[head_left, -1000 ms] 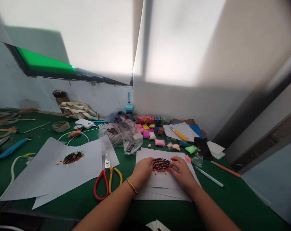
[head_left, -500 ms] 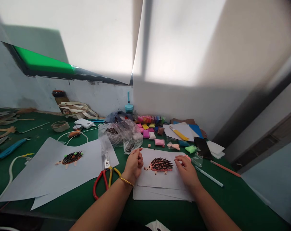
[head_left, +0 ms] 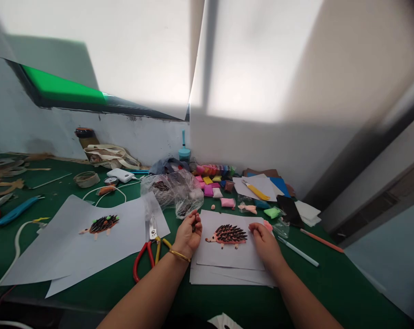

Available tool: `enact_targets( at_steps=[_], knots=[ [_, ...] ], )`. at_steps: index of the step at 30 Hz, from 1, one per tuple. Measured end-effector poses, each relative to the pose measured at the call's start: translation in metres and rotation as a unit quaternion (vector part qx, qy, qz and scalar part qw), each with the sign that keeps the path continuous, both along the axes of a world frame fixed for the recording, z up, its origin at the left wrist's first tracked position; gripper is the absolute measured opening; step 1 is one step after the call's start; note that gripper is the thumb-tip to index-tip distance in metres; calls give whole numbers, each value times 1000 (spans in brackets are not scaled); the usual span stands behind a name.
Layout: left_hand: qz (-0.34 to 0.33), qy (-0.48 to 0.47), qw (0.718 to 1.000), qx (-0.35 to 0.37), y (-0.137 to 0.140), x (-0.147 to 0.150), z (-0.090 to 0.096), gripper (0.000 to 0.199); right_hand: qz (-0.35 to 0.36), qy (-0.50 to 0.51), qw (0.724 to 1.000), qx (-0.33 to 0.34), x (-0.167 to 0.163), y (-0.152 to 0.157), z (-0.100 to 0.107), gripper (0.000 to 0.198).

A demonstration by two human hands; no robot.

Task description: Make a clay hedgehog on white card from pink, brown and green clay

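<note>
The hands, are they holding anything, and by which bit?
Something dark sits in the curled left hand; its held part can't be told. Whether the right hand pinches anything is unclear.

Deep green tabletop (head_left: 337, 278). On plain white paper (head_left: 227, 258), a pink hedgehog figure (head_left: 230, 234) is patterned with overlapping rows of near-black spines; its pale pink legs end in dark tips. At left, a second hedgehog (head_left: 102, 225) has black spines dotted with green and orange, over a brown body with peach legs. Scissors (head_left: 153, 228) have silver blades, one red handle and one yellow. A bracelet (head_left: 180, 254) is gold. Small clay packets come in pink, yellow, magenta and brown, one packet (head_left: 272, 212) bright lime. A cutter (head_left: 257, 191) is yellow, a utility knife (head_left: 17, 211) blue, a pen (head_left: 321, 241) coral.
</note>
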State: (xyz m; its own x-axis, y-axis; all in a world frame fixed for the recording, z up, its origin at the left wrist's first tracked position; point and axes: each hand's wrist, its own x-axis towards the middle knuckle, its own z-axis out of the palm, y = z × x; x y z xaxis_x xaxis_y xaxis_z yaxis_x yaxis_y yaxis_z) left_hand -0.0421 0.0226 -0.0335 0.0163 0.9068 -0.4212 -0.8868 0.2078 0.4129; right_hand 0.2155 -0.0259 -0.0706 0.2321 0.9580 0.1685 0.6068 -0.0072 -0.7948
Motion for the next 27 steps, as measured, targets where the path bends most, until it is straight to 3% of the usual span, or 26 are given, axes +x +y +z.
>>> enact_targets(
  at_steps=[7, 11, 18, 22, 27],
  knots=[
    [-14, -2, 1000, 5, -1, 0, 1, 8, 10, -33, 999, 8, 0, 0, -1, 32],
    [-21, 41, 999, 25, -1, 1, -1, 21, 12, -42, 999, 19, 0, 0, -2, 32],
    [-87, 106, 989, 56, -6, 4, 4, 12, 13, -57, 996, 65, -1, -2, 2, 29],
    [-179, 158, 965, 111, -16, 12, 6, 19, 74, -96, 981, 151, -19, -11, 21, 22],
    [-319, 197, 907, 193, -29, 23, 3, 27, 195, -139, 946, 218, -59, -21, 47, 19]
  ],
)
